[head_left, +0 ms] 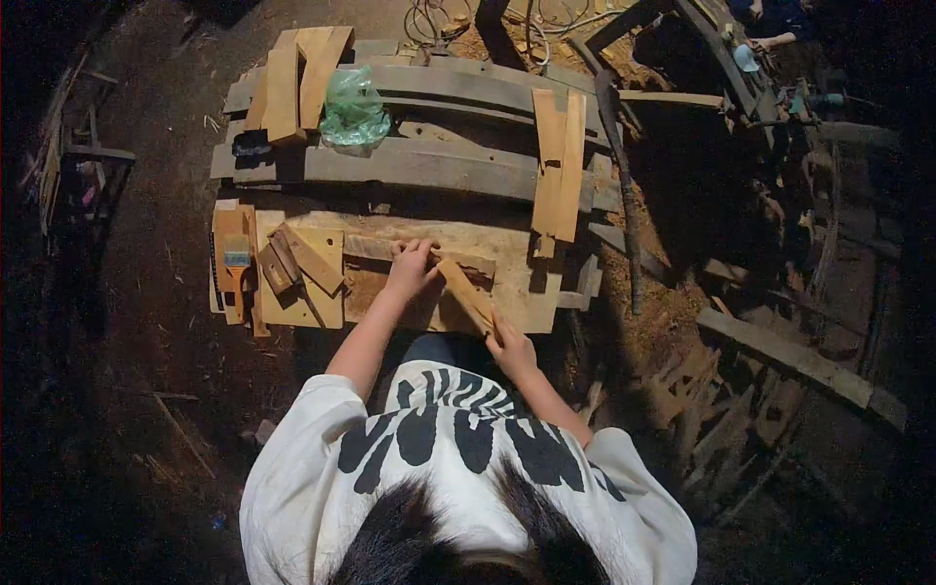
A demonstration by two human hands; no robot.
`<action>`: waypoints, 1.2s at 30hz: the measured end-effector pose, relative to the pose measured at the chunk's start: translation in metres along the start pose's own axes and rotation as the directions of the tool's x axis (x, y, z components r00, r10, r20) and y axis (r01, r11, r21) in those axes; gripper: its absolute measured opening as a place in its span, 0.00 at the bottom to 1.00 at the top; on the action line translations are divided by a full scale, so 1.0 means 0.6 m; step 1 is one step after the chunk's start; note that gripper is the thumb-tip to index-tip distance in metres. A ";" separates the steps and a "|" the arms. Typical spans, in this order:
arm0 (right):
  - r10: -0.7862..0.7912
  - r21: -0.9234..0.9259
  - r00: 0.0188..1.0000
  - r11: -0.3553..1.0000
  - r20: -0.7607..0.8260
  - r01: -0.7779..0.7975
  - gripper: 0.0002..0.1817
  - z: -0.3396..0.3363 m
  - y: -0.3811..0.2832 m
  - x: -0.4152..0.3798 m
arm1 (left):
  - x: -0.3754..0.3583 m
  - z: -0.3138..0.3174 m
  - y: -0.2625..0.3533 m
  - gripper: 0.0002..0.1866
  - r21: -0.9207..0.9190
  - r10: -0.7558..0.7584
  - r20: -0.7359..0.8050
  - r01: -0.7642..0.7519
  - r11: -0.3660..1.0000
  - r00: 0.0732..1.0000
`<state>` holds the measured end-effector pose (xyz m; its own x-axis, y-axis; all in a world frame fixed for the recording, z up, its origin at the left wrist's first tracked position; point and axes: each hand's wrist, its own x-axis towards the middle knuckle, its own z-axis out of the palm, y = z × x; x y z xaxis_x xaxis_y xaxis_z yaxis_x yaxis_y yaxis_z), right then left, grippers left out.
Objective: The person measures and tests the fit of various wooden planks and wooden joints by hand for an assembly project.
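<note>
In the head view, my right hand [511,346] is closed round the near end of a pale wooden block [466,295], which slants away from me. The block's far end meets a rough wooden strip [370,250] lying crosswise on the board. My left hand [414,268] has its fingers curled over this strip, close to the block's far end. Its fingertips are partly hidden. To the left, a paintbrush [235,263] rests on wood pieces, beside small wooden blocks [312,261] on a pale panel [333,310].
The work board [531,307] adjoins weathered planks [409,168]. On these lie a green plastic bag [353,109], pale boards [285,93] and long wood pieces [559,166]. A dark pole [624,185] leans at the right. Another person's hand [775,41] shows top right.
</note>
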<state>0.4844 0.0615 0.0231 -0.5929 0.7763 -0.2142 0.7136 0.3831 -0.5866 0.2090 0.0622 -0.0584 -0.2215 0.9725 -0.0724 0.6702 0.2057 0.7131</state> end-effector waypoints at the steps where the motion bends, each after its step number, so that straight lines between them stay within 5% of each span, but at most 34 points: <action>1: 0.016 0.083 1.000 0.996 0.007 -0.016 0.33 -0.003 -0.004 -0.004 | 0.001 0.001 -0.002 0.24 0.003 0.002 -0.005 -0.002 1.000 1.000; 3: 0.034 0.168 0.999 0.985 0.011 -0.035 0.33 0.002 -0.003 -0.007 | 0.001 0.000 0.000 0.24 0.112 0.014 0.020 -0.016 0.994 1.000; 6: 0.126 0.033 0.990 0.991 0.066 -0.128 0.33 0.013 0.006 -0.008 | 0.000 -0.007 0.005 0.24 0.076 0.030 0.019 -0.031 0.997 0.999; 11: 0.192 0.184 0.975 0.960 0.115 -0.210 0.36 -0.015 -0.010 -0.003 | 0.001 -0.010 0.008 0.24 0.063 0.030 0.014 -0.031 0.998 0.999; 14: 0.204 0.073 0.967 0.974 0.150 -0.216 0.36 -0.003 0.007 0.005 | -0.001 -0.004 0.006 0.25 0.117 0.050 -0.030 -0.046 0.992 0.998; 21: 0.063 0.177 0.998 0.982 -0.002 -0.061 0.35 -0.022 -0.011 0.006 | 0.003 -0.008 0.005 0.26 0.060 0.000 0.033 -0.002 0.998 0.999; 24: 0.214 0.072 0.960 0.971 0.180 -0.230 0.33 -0.023 -0.013 0.014 | 0.005 -0.007 0.004 0.25 0.089 0.019 0.005 -0.019 0.996 1.000; 26: 0.038 0.128 0.998 0.991 -0.040 -0.033 0.33 -0.013 -0.012 0.000 | 0.000 -0.009 0.006 0.25 0.122 0.039 -0.028 -0.036 0.992 0.999; 32: 0.178 0.047 0.977 0.982 0.116 -0.184 0.34 -0.016 -0.009 -0.006 | 0.002 -0.003 -0.003 0.25 0.041 0.038 -0.021 -0.037 0.998 0.999; 36: 0.120 0.285 0.993 0.951 0.017 -0.119 0.35 -0.001 0.007 -0.015 | 0.001 0.000 -0.008 0.25 -0.025 -0.014 0.041 0.015 1.000 0.999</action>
<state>0.4929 0.0561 0.0229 -0.5096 0.8079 -0.2961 0.6432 0.1290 -0.7548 0.2059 0.0620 -0.0618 -0.2017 0.9732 -0.1109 0.6486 0.2176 0.7294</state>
